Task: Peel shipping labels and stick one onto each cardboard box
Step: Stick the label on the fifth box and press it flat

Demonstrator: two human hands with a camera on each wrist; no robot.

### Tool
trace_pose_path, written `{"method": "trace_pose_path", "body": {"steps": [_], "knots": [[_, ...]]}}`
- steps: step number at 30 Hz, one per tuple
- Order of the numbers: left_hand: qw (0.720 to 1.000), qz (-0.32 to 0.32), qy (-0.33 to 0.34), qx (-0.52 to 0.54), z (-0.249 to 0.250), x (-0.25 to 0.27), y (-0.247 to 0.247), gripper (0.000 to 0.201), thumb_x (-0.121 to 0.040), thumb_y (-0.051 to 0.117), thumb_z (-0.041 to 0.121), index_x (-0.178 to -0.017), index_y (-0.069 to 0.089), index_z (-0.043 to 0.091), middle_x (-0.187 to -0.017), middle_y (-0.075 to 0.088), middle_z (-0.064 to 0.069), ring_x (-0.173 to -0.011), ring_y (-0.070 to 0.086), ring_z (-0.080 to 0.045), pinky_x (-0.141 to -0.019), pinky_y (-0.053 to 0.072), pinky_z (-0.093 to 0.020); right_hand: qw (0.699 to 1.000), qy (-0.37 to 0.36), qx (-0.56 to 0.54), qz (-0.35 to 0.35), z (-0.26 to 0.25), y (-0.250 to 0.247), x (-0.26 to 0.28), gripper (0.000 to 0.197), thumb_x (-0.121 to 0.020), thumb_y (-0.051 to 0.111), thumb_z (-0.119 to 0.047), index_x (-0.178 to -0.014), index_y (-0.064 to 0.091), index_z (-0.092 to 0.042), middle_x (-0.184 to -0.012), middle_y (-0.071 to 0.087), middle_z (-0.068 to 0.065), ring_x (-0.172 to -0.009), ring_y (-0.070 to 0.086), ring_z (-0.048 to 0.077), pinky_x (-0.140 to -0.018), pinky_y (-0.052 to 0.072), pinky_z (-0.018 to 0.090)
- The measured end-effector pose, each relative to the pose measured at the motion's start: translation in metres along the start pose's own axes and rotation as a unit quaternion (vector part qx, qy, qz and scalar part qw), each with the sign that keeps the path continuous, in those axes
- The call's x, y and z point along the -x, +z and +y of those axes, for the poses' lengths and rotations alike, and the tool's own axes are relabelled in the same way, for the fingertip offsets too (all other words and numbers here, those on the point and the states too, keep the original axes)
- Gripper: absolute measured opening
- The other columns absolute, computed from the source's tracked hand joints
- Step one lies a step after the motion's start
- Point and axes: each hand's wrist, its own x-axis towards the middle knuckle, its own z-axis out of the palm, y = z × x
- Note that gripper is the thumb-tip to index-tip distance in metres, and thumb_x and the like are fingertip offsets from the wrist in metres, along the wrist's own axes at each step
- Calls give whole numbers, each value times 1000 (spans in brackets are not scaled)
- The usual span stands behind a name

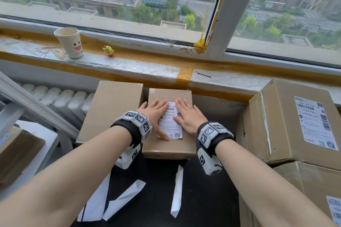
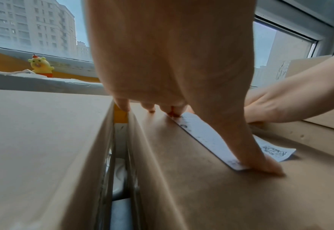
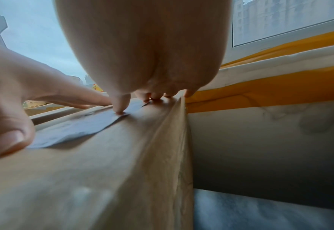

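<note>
A small cardboard box (image 1: 167,146) stands in the middle by the sill, with a white shipping label (image 1: 171,121) lying on its top. My left hand (image 1: 156,114) lies flat on the label's left side, thumb at the near left corner. My right hand (image 1: 188,114) lies flat on the label's right side with straight fingers. In the left wrist view the left thumb presses the label (image 2: 207,137) onto the box (image 2: 201,194). The right wrist view shows the label (image 3: 77,129) under my right thumb, on the same box (image 3: 95,179).
A larger unlabelled box (image 1: 110,110) stands to the left. Two stacked boxes at right carry labels (image 1: 313,120). Peeled white backing strips (image 1: 177,191) lie on the dark table. A paper cup (image 1: 69,42) and a yellow toy (image 1: 108,50) sit on the sill.
</note>
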Motion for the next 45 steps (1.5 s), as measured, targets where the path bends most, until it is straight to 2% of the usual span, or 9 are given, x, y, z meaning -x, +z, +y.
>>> {"method": "trace_pose_path", "body": {"steps": [7, 13, 19, 28, 33, 37, 40, 42, 45], "knots": [[1000, 8, 19, -3, -8, -3, 9, 130, -59, 65, 76, -147, -19, 29, -155, -23, 13, -144, -20, -13, -120, -5, -43, 1000, 6, -25, -5, 2, 7, -1, 93, -87, 48, -60, -150, -9, -25, -159, -15, -9, -146, -13, 10, -119, -3, 43], [999, 28, 15, -32, -13, 5, 19, 113, -64, 48, 84, -145, -17, 40, -155, -24, 12, -144, -21, -13, -120, -6, -42, 998, 29, -42, 29, 3, 10, 2, 68, -97, 35, -50, -150, -4, -33, -159, -14, -8, -146, -14, 12, -119, -2, 45], [997, 41, 3, -65, -10, 13, 25, 102, -70, 34, 85, -143, -21, 40, -155, -25, 8, -145, -19, -15, -120, -6, -40, 998, 37, -50, 18, 10, 16, 22, 79, -91, 44, -57, -150, -4, -35, -158, -20, -8, -145, -17, 12, -118, -3, 44], [992, 84, 11, -93, -1, 37, 41, 63, -96, 16, 56, -147, -13, 35, -158, -16, 6, -146, -13, -15, -120, -4, -40, 995, 79, -49, 34, 3, 36, 60, 74, -93, 39, -56, -149, -5, -38, -158, -19, -5, -146, -14, 15, -118, 1, 47], [980, 94, 109, -138, 4, 65, 55, 65, -97, 22, 54, -151, -2, 27, -159, -5, 3, -147, -5, -14, -119, -3, -36, 998, 34, 42, 41, -21, 45, 76, 55, -102, 23, -38, -152, 1, -27, -160, -7, -5, -148, -6, 15, -118, 2, 43], [988, 109, 64, -93, 5, 76, 69, 73, -96, 27, 55, -151, 0, 16, -159, -5, -8, -148, -3, -19, -121, 3, -33, 997, 39, 46, 40, -41, 62, 90, 62, -100, 23, -47, -152, -1, -23, -160, -4, -5, -148, -6, 13, -119, -2, 41], [991, 114, 49, -40, 8, 82, 73, 71, -94, 34, 54, -151, 7, 22, -159, -1, -12, -148, 0, -23, -119, 7, -34, 998, 10, 54, 36, -56, 73, 97, 65, -98, 19, -54, -151, -2, -23, -160, -5, -6, -148, -5, 13, -120, -3, 39], [990, 135, 45, 10, 10, 86, 73, 69, -93, 43, 49, -150, 15, 23, -159, 6, -11, -147, 6, -23, -118, 12, -34, 999, -2, 46, 28, -62, 76, 98, 65, -98, 18, -54, -151, -2, -23, -160, -5, -6, -147, -5, 11, -120, -4, 37], [983, 163, 41, 80, 13, 87, 69, 77, -87, 59, 42, -145, 23, 8, -152, 28, -13, -141, 28, -25, -113, 25, -34, 999, 18, 35, 27, -57, 71, 93, 63, -99, 19, -51, -152, -2, -22, -160, -5, -6, -147, -5, 11, -120, -3, 35]]}}
